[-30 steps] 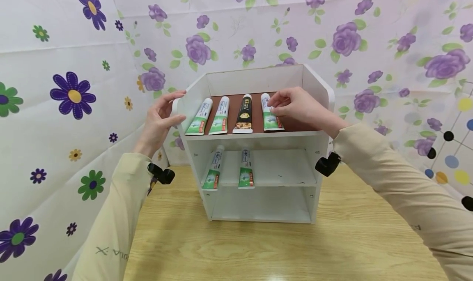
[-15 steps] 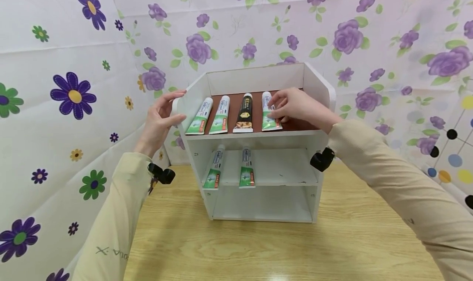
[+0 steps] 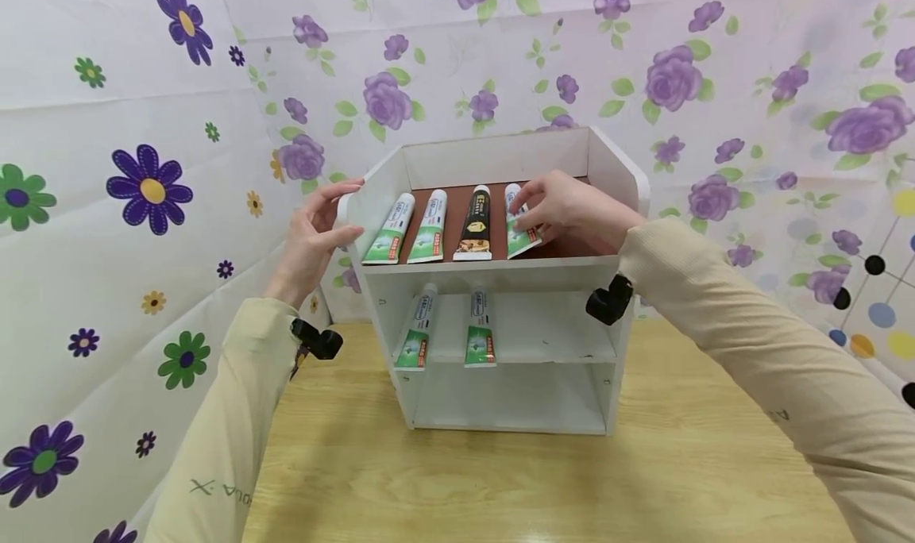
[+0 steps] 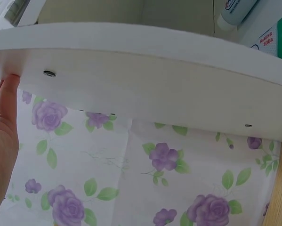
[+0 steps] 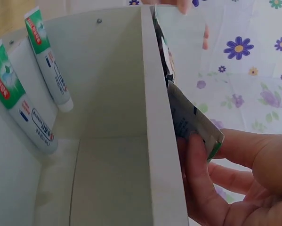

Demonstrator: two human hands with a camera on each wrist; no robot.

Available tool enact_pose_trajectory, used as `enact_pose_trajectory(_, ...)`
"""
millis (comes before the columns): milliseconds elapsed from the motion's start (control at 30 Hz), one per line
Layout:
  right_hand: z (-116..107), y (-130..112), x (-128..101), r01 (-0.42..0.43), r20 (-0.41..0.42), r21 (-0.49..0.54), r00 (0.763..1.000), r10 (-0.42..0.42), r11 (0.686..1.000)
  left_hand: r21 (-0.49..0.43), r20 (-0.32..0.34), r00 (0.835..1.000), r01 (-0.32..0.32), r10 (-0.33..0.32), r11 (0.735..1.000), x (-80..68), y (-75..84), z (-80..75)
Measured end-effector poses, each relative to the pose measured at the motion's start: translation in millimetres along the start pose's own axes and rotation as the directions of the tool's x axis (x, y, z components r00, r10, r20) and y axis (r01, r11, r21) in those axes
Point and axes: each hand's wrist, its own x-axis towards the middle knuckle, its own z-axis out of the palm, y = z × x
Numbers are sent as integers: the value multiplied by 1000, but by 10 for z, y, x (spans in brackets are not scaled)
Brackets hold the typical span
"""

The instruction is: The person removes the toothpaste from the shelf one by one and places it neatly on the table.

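In the head view, my right hand [image 3: 565,206] pinches the rightmost green-and-white toothpaste tube [image 3: 516,233] on the top deck of a small white shelf unit [image 3: 500,265]. The tube's flat end [image 5: 211,141] is tilted up off the deck in the right wrist view, with fingers and thumb on either side. To its left lie a black toothpaste tube [image 3: 475,225] and two green-and-white tubes, one in the middle [image 3: 429,229] and one farthest left [image 3: 389,233]. My left hand [image 3: 314,237] holds the unit's left side panel [image 4: 131,80] near its rounded front corner.
On the middle shelf lie two more green-and-white tubes, one at the left [image 3: 416,333] and one nearer the middle [image 3: 480,333]. The unit stands on a wooden table [image 3: 443,487] against flowered cloth walls [image 3: 493,51].
My right fingers have closed around the rightmost tube, whose flat end has turned and lifted on its right side. The right wrist has shifted left. My left hand stays at the panel.
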Motion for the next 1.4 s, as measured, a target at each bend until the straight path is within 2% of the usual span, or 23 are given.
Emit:
enact_pose_trajectory(333,-54,115,-105,-32,-40,154,998,39,987,-11,13,1000,0,0,1000,18,-12,-1)
enact_pose_trajectory(500,-78,35,-166,-47,-77,159,995,60,986,-22,19,1000,8,-8,1000,12,-15,-7)
enact_pose_trajectory(600,-120,-26,-208,-21,-93,162,995,37,986,-17,18,1000,6,-5,1000,9,-17,-7)
enact_pose_trajectory(667,-149,-61,-238,2,-105,204,994,20,979,-7,19,1000,-3,3,1000,6,-17,-9)
enact_pose_trajectory(833,-236,-149,-353,62,-117,333,993,-24,941,29,37,999,-29,28,999,3,-19,-11)
enact_pose_trajectory(967,-349,-228,-464,100,-108,452,993,-57,887,41,37,998,-54,52,998,-4,-26,-7)
enact_pose_trajectory(1133,-520,-257,-580,86,-113,560,993,-27,824,49,34,995,-93,91,994,1,-32,4)
enact_pose_trajectory(1233,-633,-211,-626,80,-115,622,993,-10,779,45,31,995,-94,93,995,7,-28,15)
enact_pose_trajectory(1333,-743,-135,-655,82,-119,639,993,-7,765,42,27,996,-90,89,995,4,-31,24)
enact_pose_trajectory(1400,-806,-72,-671,84,-127,629,992,-5,773,42,25,996,-89,88,995,0,-36,27)
